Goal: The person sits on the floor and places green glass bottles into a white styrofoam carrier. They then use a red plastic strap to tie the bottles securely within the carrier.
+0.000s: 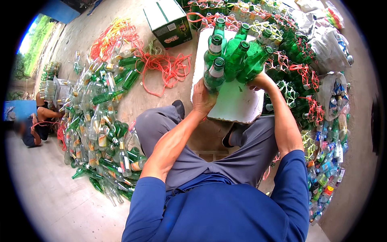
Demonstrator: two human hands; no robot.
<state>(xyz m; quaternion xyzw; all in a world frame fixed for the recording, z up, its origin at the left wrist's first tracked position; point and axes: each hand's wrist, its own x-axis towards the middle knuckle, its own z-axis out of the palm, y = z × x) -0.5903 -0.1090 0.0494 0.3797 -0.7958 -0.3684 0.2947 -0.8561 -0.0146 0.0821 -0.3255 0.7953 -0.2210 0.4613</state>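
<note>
Several green glass bottles (235, 57) stand in a cluster on a white board (229, 103) between my knees, some of them leaning. My left hand (204, 96) is wrapped around the base of the nearest bottle on the left, a green glass bottle (215, 75) with a pale neck label. My right hand (260, 81) touches the lower part of the rightmost green bottle (255, 65), its fingers partly hidden below it; whether it grips the bottle I cannot tell.
A large heap of glass bottles (102, 130) lies at left, with tangled red plastic strapping (166, 71) beyond. A green and white carton (172, 30) stands ahead. Tied bottle bundles (299, 75) and plastic bottles (326, 175) fill the right. Another person (39, 127) sits far left.
</note>
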